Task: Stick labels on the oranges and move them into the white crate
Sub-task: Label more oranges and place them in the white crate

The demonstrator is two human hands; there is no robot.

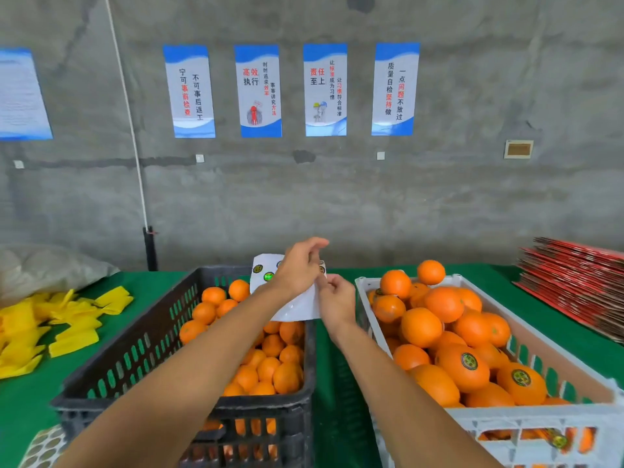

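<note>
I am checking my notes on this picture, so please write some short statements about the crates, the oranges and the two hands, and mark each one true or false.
1. Both hands hold the label sheet. True: the left hand and the right hand both grip it above the crates.
2. The white crate holds no oranges. False: it is heaped with oranges.
3. Some oranges in the white crate carry round labels. True: the labelled orange shows one.
4. The black crate stands to the right of the white crate. False: it stands to the left.
5. The yellow pieces lie inside the black crate. False: they lie on the green table, left of it.
</note>
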